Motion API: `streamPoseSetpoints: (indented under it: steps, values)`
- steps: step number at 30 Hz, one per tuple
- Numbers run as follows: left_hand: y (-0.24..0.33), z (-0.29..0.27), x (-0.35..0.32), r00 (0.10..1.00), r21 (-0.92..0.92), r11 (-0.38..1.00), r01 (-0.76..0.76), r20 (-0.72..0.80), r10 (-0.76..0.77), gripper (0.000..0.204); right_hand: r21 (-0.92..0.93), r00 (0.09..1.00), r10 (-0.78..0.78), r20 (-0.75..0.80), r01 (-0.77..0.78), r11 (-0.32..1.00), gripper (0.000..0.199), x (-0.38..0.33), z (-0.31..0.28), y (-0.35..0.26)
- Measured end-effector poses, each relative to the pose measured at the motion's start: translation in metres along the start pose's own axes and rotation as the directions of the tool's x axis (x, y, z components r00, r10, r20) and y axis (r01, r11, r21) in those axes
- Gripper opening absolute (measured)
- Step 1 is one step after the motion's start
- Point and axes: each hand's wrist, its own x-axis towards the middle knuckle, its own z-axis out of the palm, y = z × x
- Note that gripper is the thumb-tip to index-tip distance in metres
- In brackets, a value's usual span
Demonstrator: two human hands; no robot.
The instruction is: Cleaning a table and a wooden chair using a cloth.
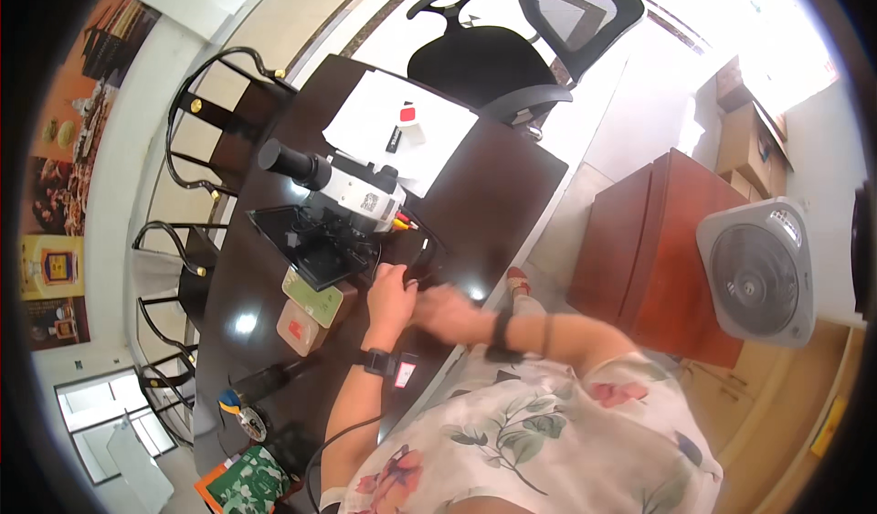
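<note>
A microscope-like device with a white body [358, 196] and a thick black tube stands on the dark table, with black parts lying around its base. Just in front of it, my left hand [391, 302] is closed with its fingers curled; whatever is in them is hidden. My right hand [449, 314] is close beside it on the right, smeared by motion, so its fingers cannot be read. Red and yellow plugs [403, 222] stick out at the device's right side, above a dark cable [426, 251]. To the left of my left hand lie a green-topped box [313, 296] and a pinkish box [298, 328].
White paper [365, 112] with a small red-and-white box [410, 123] covers the table's far end. A tape roll [251, 423] and a green-orange packet [247, 483] are at lower left. Black chairs surround the table [512, 176]; a fan [756, 272] stands by a reddish cabinet [630, 240].
</note>
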Motion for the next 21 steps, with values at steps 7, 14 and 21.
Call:
streamPoseSetpoints:
  steps: [7,14,21]
  values:
    - [-0.014,0.009,-0.07,0.999,-0.295,0.955,0.004,-0.034,-0.015,0.059,-0.265,0.64,0.694,-0.33,-0.768,0.582,0.039,-0.077,-0.144,0.17]
    - [-0.099,0.04,-0.207,0.926,-0.062,0.93,0.362,-0.088,-0.366,0.059,-0.445,0.857,0.473,-0.202,-0.511,0.735,0.034,-0.079,-0.051,0.069]
    - [-0.129,0.062,-0.274,0.872,-0.005,0.877,0.481,-0.097,-0.479,0.061,-0.14,0.927,-0.116,0.358,0.175,0.974,0.034,-0.009,0.057,-0.089]
